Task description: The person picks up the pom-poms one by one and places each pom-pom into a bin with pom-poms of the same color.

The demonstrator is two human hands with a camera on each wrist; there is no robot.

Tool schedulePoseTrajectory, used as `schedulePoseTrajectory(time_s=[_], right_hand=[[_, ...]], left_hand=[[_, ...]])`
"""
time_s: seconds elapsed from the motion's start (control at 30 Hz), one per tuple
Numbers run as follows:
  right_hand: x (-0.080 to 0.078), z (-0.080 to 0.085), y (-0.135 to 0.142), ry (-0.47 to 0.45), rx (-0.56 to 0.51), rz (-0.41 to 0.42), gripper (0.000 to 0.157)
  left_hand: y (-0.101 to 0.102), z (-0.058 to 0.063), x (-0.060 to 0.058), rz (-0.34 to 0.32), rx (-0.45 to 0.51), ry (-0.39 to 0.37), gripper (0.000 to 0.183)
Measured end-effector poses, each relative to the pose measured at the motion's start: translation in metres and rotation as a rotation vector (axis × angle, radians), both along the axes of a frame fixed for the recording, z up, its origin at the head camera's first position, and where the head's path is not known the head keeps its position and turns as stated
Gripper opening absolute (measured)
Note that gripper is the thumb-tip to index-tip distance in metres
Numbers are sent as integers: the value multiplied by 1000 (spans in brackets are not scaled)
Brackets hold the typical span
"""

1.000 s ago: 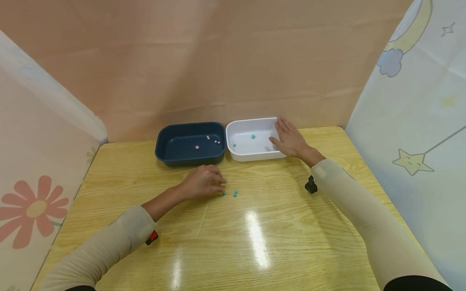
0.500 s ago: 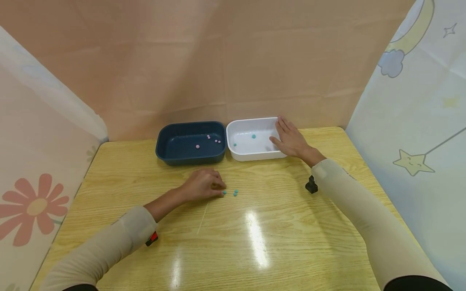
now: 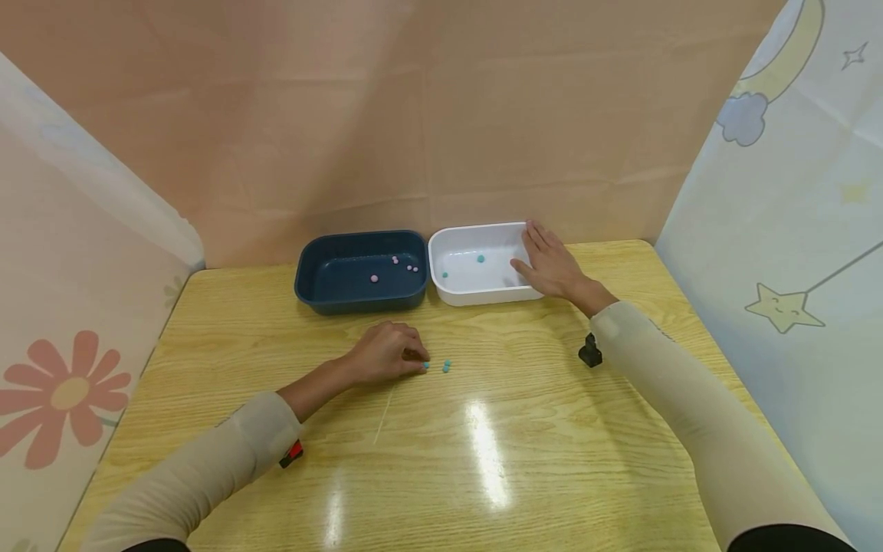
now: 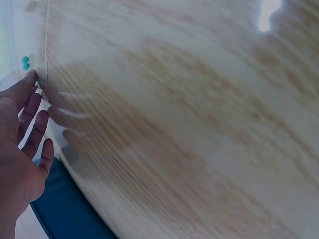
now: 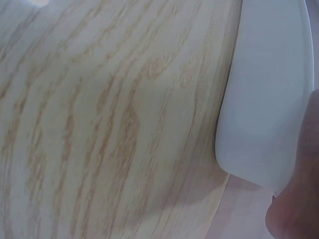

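Observation:
My left hand [image 3: 386, 353] is low over the table in the head view, its thumb and index fingertips pinching a small teal ball [image 3: 426, 366]. Just right of it lie two more teal balls [image 3: 446, 369], close together. In the left wrist view the same hand [image 4: 22, 134] has its other fingers loosely bent, and a teal pair [image 4: 25, 62] shows beyond the fingertips. My right hand [image 3: 552, 264] rests with straight fingers over the right end of a white tray [image 3: 490, 296]. Inside that tray are teal balls [image 3: 480, 259]. The right wrist view shows the tray's side [image 5: 264, 94] beside the hand.
A dark blue tray [image 3: 359, 307] holding several pink balls [image 3: 374, 278] stands left of the white one, near the back panel [image 3: 428, 138]. Printed panels [image 3: 773, 230] flank the wooden table [image 3: 441, 460] on both sides.
The left thumb and fingers have drawn together onto the teal ball, the hand shifting slightly toward the right. My right hand has stayed on the white tray.

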State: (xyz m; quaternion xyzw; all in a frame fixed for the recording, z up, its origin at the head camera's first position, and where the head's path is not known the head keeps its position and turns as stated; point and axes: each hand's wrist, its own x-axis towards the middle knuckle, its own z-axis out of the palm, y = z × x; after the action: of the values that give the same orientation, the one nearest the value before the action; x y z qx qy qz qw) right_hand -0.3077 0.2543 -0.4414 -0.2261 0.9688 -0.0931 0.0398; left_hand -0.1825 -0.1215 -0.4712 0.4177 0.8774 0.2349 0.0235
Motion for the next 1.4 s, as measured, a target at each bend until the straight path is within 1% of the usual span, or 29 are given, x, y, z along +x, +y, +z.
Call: schedulePoseTrajectory(time_s=[0.33,0.5,0.73,0.87,0.97,1.1,1.3,1.4], right_hand=[[2,1,0,0,-17,-3,80],[2,2,-1,3,-22,-6,79],[2,1,-1,-5,-9,-5,79],[3,1,-1,-4,-5,-6,79],[3,2,0,1,-9,-8,79],[3,2,0,7,-12,-11,79],[2,-1,1,3,-15,-10,79],[2,-2,1,-2,-8,-7,80]], left_hand=[[0,0,1,2,11,9,12],[0,0,1,4,15,27,10],[-1,2,1,-6,-2,39,9],[0,6,-1,-4,-12,20,10],[1,10,-4,-3,-2,18,10],[2,15,-7,-7,33,37,9],[4,22,-9,15,48,95,7],[6,25,-9,22,51,79,7]])
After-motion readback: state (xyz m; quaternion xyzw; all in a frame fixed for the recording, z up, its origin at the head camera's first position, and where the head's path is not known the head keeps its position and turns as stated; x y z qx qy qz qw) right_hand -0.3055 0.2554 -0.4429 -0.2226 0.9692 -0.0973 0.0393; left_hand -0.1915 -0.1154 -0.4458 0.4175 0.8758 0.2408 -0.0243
